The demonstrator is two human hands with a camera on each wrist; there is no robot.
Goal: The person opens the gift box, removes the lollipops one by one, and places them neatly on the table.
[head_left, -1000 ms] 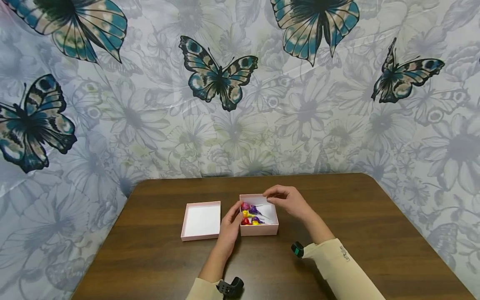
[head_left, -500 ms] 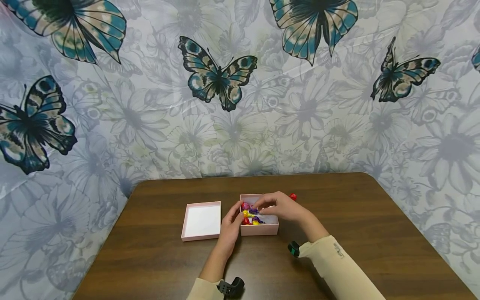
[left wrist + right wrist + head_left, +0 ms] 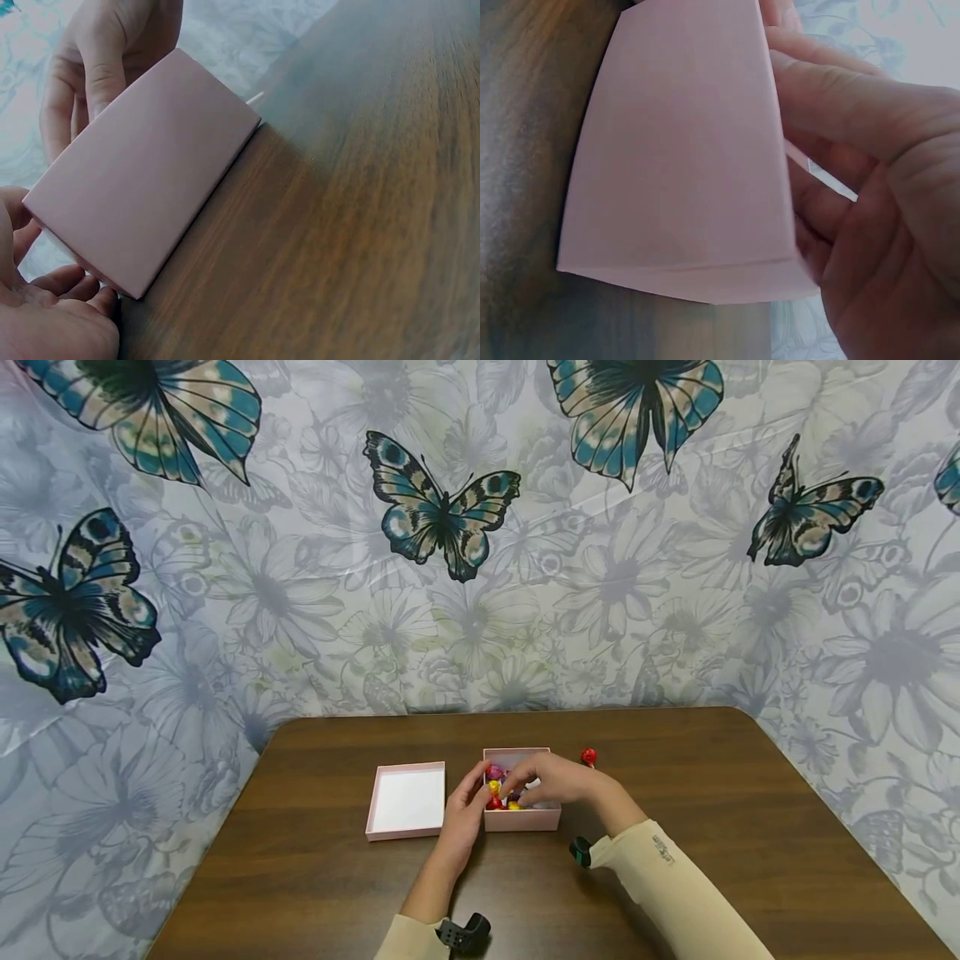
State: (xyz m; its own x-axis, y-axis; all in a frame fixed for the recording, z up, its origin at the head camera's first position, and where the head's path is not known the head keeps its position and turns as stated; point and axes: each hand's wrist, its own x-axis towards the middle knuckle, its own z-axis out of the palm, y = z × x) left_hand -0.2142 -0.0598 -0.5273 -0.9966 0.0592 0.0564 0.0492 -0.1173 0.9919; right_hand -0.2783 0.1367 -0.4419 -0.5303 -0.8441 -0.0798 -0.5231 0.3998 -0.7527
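Note:
A pink open box (image 3: 522, 821) stands on the table, with several colourful wrapped lollipops (image 3: 494, 788) along its left side. My left hand (image 3: 459, 818) rests against the box's left wall, fingers near the rim and the side, as the left wrist view also shows. My right hand (image 3: 558, 778) reaches over the right part of the box, fingers down among the lollipops. In the right wrist view the pink front wall hides its fingertips, so whether they pinch anything is not visible. One red lollipop (image 3: 589, 756) lies on the table beyond the box's right side.
A pink-edged lid with a white inside (image 3: 407, 800) lies on the brown wooden table (image 3: 330, 893), left of the box. Behind the table's far edge hangs a cloth (image 3: 480, 643) printed with butterflies and flowers.
My right hand has moved from the box's far right corner leftward and down into the box. The red lollipop on the table has come into view behind it. My left hand stays put.

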